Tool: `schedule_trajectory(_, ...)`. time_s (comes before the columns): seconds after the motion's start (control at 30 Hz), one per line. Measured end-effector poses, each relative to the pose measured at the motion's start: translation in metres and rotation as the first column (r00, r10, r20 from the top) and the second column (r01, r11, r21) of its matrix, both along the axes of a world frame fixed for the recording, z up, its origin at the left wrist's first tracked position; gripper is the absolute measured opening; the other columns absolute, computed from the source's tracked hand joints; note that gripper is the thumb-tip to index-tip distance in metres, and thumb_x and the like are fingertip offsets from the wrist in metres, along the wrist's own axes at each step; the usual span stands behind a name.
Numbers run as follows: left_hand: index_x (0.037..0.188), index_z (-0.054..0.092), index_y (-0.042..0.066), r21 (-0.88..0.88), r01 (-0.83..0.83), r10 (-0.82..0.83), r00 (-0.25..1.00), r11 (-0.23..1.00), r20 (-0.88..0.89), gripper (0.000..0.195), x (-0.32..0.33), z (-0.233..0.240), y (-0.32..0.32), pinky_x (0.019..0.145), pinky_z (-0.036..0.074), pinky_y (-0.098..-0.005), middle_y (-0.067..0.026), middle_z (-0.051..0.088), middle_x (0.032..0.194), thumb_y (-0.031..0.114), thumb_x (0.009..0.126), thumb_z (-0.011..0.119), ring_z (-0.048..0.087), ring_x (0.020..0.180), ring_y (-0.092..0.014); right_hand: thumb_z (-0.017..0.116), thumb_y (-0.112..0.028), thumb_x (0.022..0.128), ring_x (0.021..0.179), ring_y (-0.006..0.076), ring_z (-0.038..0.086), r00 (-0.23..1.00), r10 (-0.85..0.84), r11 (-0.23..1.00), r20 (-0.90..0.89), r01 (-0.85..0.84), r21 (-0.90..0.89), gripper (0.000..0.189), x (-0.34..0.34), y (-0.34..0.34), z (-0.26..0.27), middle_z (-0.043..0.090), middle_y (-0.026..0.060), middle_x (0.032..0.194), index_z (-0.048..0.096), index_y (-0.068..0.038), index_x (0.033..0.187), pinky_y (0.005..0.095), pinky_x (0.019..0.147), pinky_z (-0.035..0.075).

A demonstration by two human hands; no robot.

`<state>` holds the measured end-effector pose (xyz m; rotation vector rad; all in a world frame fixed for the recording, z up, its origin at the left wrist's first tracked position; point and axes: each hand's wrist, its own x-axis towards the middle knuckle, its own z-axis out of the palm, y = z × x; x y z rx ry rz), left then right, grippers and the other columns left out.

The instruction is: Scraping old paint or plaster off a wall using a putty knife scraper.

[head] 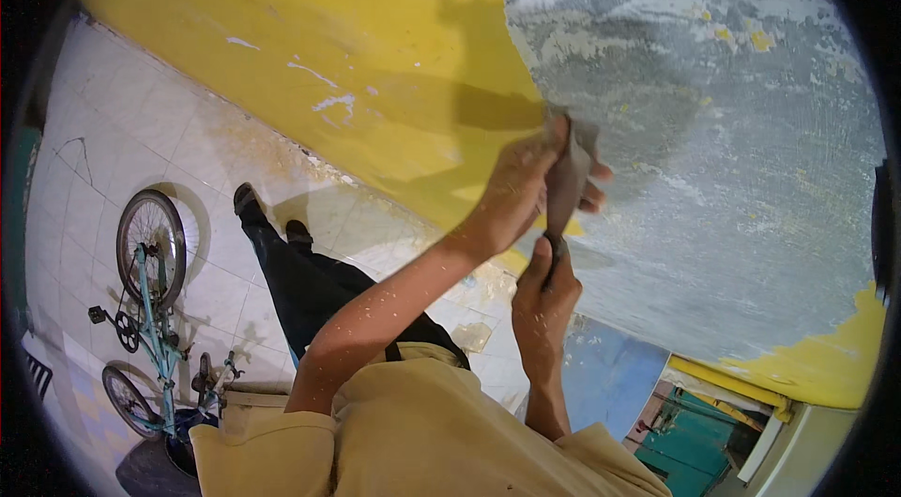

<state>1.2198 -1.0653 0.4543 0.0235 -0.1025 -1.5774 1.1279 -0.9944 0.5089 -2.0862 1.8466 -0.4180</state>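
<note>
My right hand (545, 293) is closed round the dark handle of what looks like a putty knife (569, 180), its blade pointing up the view. Across that blade lies my left hand (517, 180), thumb along one side and fingertips showing past the other. Motion blurs the blade's far end, so its edge is unclear. Just beyond both hands is a wall, part yellow paint (394, 25) and part scraped grey surface (704, 215). A ragged paint edge runs between the two. Pale flecks dot my left forearm.
A light blue bicycle (151, 328) rests on the white tiled floor (211, 286) at left. Debris lies along the wall's foot. My feet in dark shoes (246, 201) stand near it. At lower right are a blue panel (605, 370) and a green door-like panel (690, 437).
</note>
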Motion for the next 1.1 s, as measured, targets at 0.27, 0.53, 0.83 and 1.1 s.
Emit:
schedule_trajectory(0.27, 0.115, 0.050, 0.004, -0.110, -0.039, 0.038, 0.999, 0.993, -0.015, 0.043, 0.000, -0.004, 0.007, 0.068, 0.056, -0.0368, -0.0139, 0.064, 0.100, 0.042, 0.097, 0.044, 0.067, 0.080, -0.021, 0.043, -0.019, 0.099, 0.051, 0.0107, 0.036, 1.000, 0.013, 1.000, -0.015, -0.014, -0.021, 0.028, -0.009, 0.000, -0.002, 0.043, 0.0077, 0.054, 0.051, 0.003, 0.086, 0.0318, 0.045, 0.033)
schedule_trajectory(0.53, 0.116, 0.051, 0.003, -0.084, -0.026, 0.024, 0.999, 0.996, -0.025, 0.043, 0.005, -0.010, 0.005, 0.067, 0.058, -0.0354, -0.0152, 0.064, 0.101, 0.041, 0.096, 0.046, 0.067, 0.084, -0.025, 0.043, -0.020, 0.099, 0.049, 0.0110, 0.033, 1.000, 0.023, 1.000, 0.010, -0.023, -0.008, 0.028, -0.003, -0.004, -0.001, 0.042, 0.0058, 0.053, 0.052, 0.003, 0.085, 0.0315, 0.044, 0.030)
schedule_trajectory(0.83, 0.115, 0.052, 0.004, -0.125, -0.053, 0.042, 0.995, 0.991, -0.089, 0.039, -0.001, -0.022, -0.003, 0.066, 0.058, -0.0349, -0.0135, 0.065, 0.100, 0.038, 0.098, 0.045, 0.067, 0.082, -0.021, 0.045, -0.019, 0.098, 0.047, 0.0167, 0.035, 0.988, 0.152, 0.981, -0.032, -0.154, -0.117, 0.025, 0.003, -0.006, -0.004, 0.041, 0.0152, 0.054, 0.052, 0.003, 0.088, 0.0370, 0.045, 0.032)
schedule_trajectory(1.1, 0.110, 0.054, 0.006, -0.085, -0.050, 0.038, 0.989, 0.995, -0.142, 0.036, -0.003, -0.021, 0.003, 0.067, 0.058, -0.0353, -0.0119, 0.067, 0.093, 0.038, 0.097, 0.048, 0.068, 0.079, -0.019, 0.046, -0.016, 0.098, 0.050, 0.0162, 0.035, 0.985, 0.149, 0.976, -0.082, -0.160, -0.148, 0.023, 0.002, 0.000, -0.007, 0.043, 0.0137, 0.056, 0.055, 0.004, 0.091, 0.0357, 0.045, 0.033)
